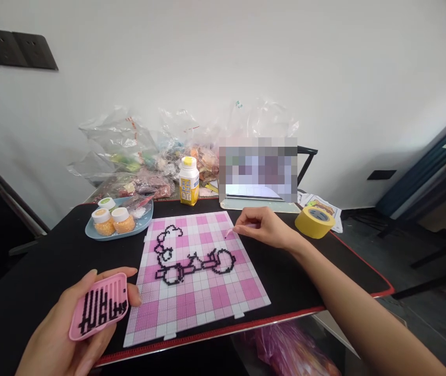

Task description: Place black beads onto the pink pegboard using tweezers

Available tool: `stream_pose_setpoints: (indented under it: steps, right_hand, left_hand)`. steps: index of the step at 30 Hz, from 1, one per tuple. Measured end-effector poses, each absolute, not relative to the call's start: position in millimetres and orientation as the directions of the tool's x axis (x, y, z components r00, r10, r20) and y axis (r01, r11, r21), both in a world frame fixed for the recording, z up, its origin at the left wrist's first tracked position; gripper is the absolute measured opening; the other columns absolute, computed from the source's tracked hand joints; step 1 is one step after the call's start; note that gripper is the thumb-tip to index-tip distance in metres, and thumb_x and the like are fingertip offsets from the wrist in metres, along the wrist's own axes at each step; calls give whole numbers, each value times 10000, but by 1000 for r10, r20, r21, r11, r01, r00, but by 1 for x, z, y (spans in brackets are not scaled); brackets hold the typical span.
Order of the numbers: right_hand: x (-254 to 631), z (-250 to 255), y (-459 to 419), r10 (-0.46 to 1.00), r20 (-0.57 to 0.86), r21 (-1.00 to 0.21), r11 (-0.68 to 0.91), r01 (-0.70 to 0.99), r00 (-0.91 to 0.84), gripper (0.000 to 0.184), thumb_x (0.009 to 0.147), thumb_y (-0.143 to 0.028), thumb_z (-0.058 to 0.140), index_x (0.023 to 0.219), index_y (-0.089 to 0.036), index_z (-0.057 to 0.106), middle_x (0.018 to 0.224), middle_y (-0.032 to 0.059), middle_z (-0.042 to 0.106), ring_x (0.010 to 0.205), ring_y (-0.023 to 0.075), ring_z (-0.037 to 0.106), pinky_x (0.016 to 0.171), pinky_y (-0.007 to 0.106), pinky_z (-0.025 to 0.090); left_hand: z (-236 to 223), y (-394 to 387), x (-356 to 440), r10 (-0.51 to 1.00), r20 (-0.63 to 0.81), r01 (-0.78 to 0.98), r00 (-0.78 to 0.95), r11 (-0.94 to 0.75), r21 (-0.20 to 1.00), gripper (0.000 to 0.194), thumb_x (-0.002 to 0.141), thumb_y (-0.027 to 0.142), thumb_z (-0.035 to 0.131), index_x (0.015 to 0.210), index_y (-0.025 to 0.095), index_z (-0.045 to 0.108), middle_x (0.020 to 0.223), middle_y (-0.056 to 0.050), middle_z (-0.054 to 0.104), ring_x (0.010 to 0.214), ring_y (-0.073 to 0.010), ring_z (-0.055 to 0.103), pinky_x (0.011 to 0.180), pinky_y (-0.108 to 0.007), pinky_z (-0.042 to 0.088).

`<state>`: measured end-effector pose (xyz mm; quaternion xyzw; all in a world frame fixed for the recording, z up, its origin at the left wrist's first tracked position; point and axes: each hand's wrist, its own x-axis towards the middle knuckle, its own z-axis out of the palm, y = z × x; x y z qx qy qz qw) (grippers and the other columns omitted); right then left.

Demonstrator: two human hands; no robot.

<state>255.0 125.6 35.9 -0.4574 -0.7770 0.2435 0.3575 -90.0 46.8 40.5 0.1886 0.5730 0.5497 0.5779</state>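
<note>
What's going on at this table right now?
The person's left hand holds a pink, ridged plastic tray of tiny black beads. The right hand pinches a slim pink tool over a flat pink-and-white checked board, near its far right corner; whether the tip touches is unclear. Black beads form a curving, looped outline on the board.

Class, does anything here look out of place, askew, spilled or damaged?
Blocky pixels oddly hide much of the lit rectangular screen, and crumpled clear plastic bags pile untidily behind the flat pink-and-white checked pegboard. No spill is visible.
</note>
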Motion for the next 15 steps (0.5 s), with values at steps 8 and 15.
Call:
stream_pose_setpoints:
  steps: [8, 15]
  right_hand:
    - [246, 34, 124, 822, 367, -644, 562, 519, -435, 269, 889, -406, 705, 762, -171, 740, 743, 43, 712, 659, 141, 608, 608, 249, 459]
    - [250, 33, 125, 821, 364, -624, 565, 540, -439, 308, 887, -456, 714, 766, -177, 757, 744, 48, 723, 662, 149, 623, 606, 252, 472]
  left_hand:
    - [31, 52, -99, 846, -484, -397, -224, 375, 838, 360, 706, 395, 695, 971, 159, 752, 565, -89, 726, 211, -97, 344, 191, -202, 271]
    - [33, 51, -98, 844, -481, -413, -237, 360, 837, 366, 723, 392, 659, 991, 151, 726, 599, -123, 741, 177, -97, 341, 155, -197, 235]
